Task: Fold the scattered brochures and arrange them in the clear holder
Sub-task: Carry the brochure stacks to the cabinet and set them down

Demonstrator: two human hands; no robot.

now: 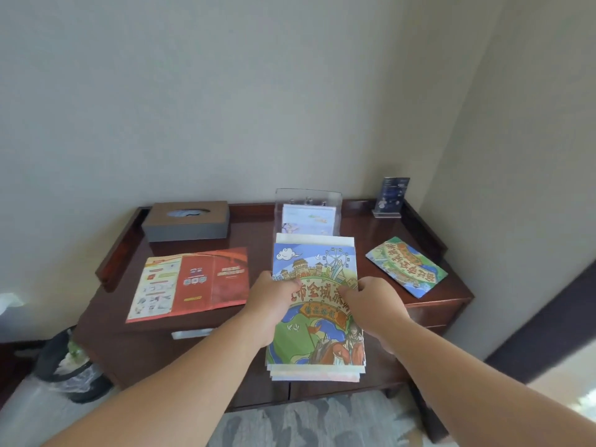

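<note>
Hands grip brochure (reads 全域)

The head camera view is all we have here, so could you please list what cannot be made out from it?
- Illustrated brochure: the title's ends are covered by the left hand and right hand.
- Clear holder: its lower part is hidden behind that brochure.
- Red brochure: print too small to read.
- Small sign: text too small.
</note>
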